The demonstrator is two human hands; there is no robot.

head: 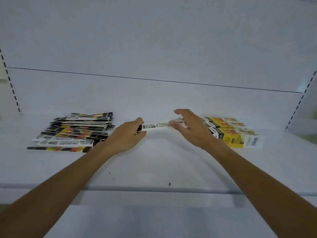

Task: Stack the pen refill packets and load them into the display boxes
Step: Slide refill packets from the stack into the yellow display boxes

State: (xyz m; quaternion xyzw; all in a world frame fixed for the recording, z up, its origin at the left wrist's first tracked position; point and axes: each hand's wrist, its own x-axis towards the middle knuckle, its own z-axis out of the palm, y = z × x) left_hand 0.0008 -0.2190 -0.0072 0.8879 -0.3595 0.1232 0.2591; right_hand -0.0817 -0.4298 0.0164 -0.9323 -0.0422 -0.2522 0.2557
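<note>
Packet (157, 125) print unreadable (too small); right hand (193, 129) fingertips blurred.
</note>
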